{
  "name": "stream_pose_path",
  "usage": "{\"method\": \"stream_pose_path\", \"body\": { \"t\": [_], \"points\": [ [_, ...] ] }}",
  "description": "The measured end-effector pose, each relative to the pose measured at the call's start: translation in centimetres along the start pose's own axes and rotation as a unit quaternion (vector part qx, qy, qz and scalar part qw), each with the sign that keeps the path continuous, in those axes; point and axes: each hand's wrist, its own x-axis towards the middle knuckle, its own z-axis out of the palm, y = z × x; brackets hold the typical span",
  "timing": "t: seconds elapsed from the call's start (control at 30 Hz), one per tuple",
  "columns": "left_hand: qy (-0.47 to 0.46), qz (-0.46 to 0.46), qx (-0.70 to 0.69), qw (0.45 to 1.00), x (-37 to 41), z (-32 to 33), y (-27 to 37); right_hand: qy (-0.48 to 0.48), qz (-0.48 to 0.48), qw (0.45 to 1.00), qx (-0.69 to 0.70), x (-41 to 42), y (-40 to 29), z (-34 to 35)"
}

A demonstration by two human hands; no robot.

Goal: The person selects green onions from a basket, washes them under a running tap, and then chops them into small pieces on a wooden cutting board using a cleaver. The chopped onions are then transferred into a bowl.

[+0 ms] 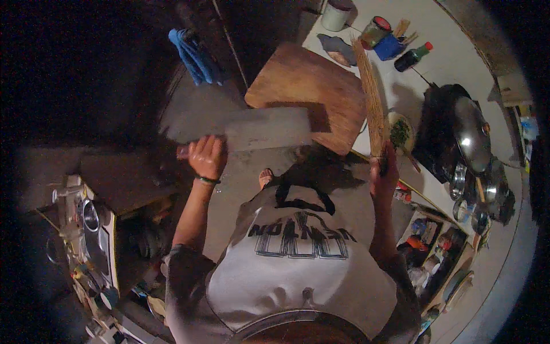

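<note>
My left hand (pixel 208 158) grips the handle of a broad cleaver. The cleaver's grey blade (pixel 268 129) points to the right, held level above the floor and overlapping the near left part of a wooden cutting board (pixel 296 77). In my right hand (pixel 385 172) is a bundle of thin bamboo strips, apparently a wok brush (pixel 372 94), held by its near end. Its loose tips point away from me, past the board's right edge. A bowl of chopped greens (pixel 400 130) sits just right of the brush.
A black stove (pixel 434 129) bears a domed metal lid (pixel 472 133) at the right. Along the counter's far side stand a pale canister (pixel 336 17), a red-rimmed jar (pixel 377 31), a blue container (pixel 388 48) and a dark bottle (pixel 410 59). A blue cloth (pixel 195 58) hangs at the upper left.
</note>
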Motion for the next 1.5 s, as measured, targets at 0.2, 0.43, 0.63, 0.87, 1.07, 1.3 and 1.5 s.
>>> {"method": "stream_pose_path", "body": {
  "t": [0.2,0.43,0.63,0.87,1.07,1.3,1.5],
  "points": [
    [0.089,0.191,-0.150,0.966,13.0,7.3,9.1,0.004,-0.018,1.000,-0.003,-3.7,-2.6,-2.7],
    [0.091,0.325,-0.226,0.914,19.9,11.3,19.5,0.057,0.155,0.931,-0.324,-6.8,2.3,-5.4],
    [-0.019,0.148,-0.177,0.973,15.8,8.2,10.7,0.161,0.172,0.932,-0.277,-8.1,4.7,-8.4],
    [0.016,-0.334,-0.270,0.903,-4.7,4.6,-1.4,0.072,0.066,0.995,-0.024,-3.6,5.9,-0.5],
    [0.080,-0.613,-0.426,0.661,-10.4,-2.3,0.2,-0.128,0.010,0.991,-0.027,-3.1,6.7,12.2],
    [0.050,-0.646,-0.510,0.565,-5.1,-2.8,1.8,-0.185,-0.027,0.982,-0.012,-1.7,-0.2,14.4],
    [-0.089,-0.592,-0.615,0.513,3.4,7.4,7.9,0.030,0.011,0.975,-0.219,8.5,3.7,12.9]
  ]
}}
